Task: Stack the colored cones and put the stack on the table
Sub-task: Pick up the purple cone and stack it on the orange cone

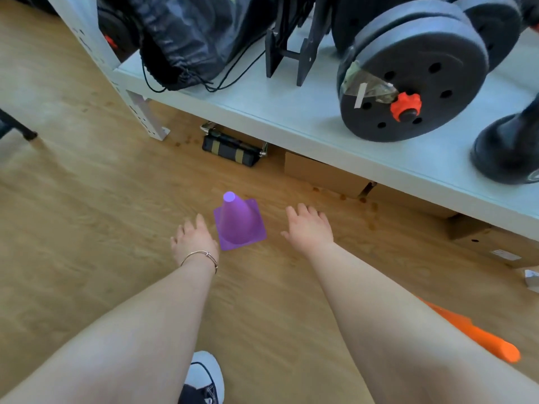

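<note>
A wood floor (87, 199) fills most of the view, seen from above. Across the upper right runs a pale shelf (291, 112), low over the floor, on a white perforated leg (145, 118). On the shelf stand a black dumbbell (408, 83) with an orange collar (405, 106), a black drawstring bag (186, 39) with cords trailing over the shelf surface, a black slotted stand (291, 48), and at the right edge a dark rounded object (507, 147) that is only partly in frame. Under the shelf lie cardboard boxes (320, 170) and a black case (233, 148) with tan stripes. Two bare forearms reach forward from the bottom edge. An orange cone (472, 333) lies on the floor at lower right, partly hidden behind the right forearm. A purple cone (237, 223) stands upright on the floor, in front of the shelf edge and between the hands. The left hand (194, 234), with a thin bracelet (201, 256) at the wrist, is spread and empty, just beside the cone's base; whether it touches is unclear. The right hand (309, 225) is also spread and empty, a little apart from the cone on its other side. A white and black shoe (204, 377) shows at the bottom.
</note>
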`<state>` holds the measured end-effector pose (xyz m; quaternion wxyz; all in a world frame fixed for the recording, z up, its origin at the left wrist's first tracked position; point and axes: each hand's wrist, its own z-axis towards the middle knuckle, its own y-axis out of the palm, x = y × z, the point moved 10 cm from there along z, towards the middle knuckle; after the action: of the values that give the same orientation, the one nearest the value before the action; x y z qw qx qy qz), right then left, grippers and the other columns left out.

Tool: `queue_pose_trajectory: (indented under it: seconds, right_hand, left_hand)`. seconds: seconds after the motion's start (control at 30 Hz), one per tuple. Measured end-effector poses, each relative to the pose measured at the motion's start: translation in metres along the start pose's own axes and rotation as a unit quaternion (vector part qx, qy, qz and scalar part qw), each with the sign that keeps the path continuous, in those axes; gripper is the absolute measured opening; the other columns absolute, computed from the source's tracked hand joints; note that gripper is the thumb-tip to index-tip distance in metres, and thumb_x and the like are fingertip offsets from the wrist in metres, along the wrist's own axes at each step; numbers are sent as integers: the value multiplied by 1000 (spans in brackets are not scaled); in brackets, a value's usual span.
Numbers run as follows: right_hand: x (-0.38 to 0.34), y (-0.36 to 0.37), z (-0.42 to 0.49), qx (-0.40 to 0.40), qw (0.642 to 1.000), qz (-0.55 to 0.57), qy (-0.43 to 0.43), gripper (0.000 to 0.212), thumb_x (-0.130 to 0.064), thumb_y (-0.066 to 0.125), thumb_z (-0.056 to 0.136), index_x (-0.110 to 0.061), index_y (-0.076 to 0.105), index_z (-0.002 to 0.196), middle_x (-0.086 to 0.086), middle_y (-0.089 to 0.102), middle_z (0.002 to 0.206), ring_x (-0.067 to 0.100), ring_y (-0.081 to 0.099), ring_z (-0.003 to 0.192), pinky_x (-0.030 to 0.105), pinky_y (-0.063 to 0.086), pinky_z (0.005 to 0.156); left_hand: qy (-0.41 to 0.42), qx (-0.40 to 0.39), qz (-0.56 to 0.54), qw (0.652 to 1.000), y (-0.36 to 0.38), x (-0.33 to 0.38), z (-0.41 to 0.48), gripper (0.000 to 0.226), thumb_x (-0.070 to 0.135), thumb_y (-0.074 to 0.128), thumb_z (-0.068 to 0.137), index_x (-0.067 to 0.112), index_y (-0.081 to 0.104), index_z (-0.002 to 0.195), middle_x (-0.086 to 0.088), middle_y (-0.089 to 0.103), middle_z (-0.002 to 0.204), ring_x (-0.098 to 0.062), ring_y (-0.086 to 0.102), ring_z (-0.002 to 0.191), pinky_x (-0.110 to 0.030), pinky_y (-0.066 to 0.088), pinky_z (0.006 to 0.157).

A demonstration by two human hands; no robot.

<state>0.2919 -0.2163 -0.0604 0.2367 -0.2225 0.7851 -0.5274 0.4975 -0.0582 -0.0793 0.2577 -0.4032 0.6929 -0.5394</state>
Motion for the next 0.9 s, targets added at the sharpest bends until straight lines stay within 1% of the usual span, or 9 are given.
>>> queue_pose_trajectory:
  seconds: [0.1,0.3,0.37,0.43,0.5,0.57,0.7,0.8,0.9]
  right_hand:
    - [-28,7,20,-16,999,1,-35,50,-40,59,92,-16,43,133,12,50,134,34,45,125,45,38,98]
    - [-54,17,59,-41,997,-14,-67,56,-35,60,92,-22,37,142,10,51,139,34,46,127,44,40,99]
    - [-59,26,67,-76,995,16,-61,64,-35,61,91,-28,31,147,8,50,141,34,46,127,44,42,98]
    - [-63,39,67,-124,987,89,-44,70,-34,62,91,-33,26,150,10,51,138,35,49,125,43,45,98]
    - [-66,47,66,-145,975,167,-23,72,-28,64,91,-29,25,152,13,51,140,35,51,126,38,44,101]
    - [-64,48,64,-142,962,233,-6,70,-19,66,89,-26,31,150,10,55,140,30,54,126,32,43,101]
    - [-46,45,53,-110,946,306,6,71,-3,74,77,-29,47,137,-2,67,120,16,64,112,32,49,100]
    - [-24,42,33,-89,942,323,17,70,-2,75,76,-27,50,136,-8,65,104,11,65,102,18,46,90]
    - [0,38,12,-64,944,321,28,69,-10,78,75,-25,51,137,-1,69,112,14,66,105,15,42,87]
  left_hand:
    - [14,-24,-5,1000,10,2,19,72,26,62,86,23,25,148,-10,35,152,-27,32,141,-46,28,113]
    - [59,-71,7,996,32,7,41,64,35,61,88,26,31,144,-8,51,135,-30,50,124,-40,39,101]
    - [60,-99,-47,992,41,8,45,64,36,61,88,28,32,145,-8,52,135,-31,52,123,-40,41,98]
    - [69,-133,-117,982,52,12,45,66,34,62,88,28,32,147,-7,51,138,-31,52,124,-39,43,98]
    - [73,-150,-183,969,59,16,45,66,30,65,87,28,34,145,-6,54,137,-31,53,122,-37,44,98]
    - [71,-161,-234,956,63,19,42,64,26,67,85,29,38,143,-3,58,133,-29,56,118,-35,45,97]
    - [86,-196,-274,938,69,30,26,68,23,68,84,32,36,144,2,59,133,-25,56,121,-36,44,102]
    - [118,-216,-250,936,66,48,14,68,23,67,85,32,35,144,1,59,133,-24,56,122,-35,44,103]
    - [146,-229,-250,929,61,70,-1,68,22,68,84,32,36,144,0,62,131,-21,57,122,-34,44,104]
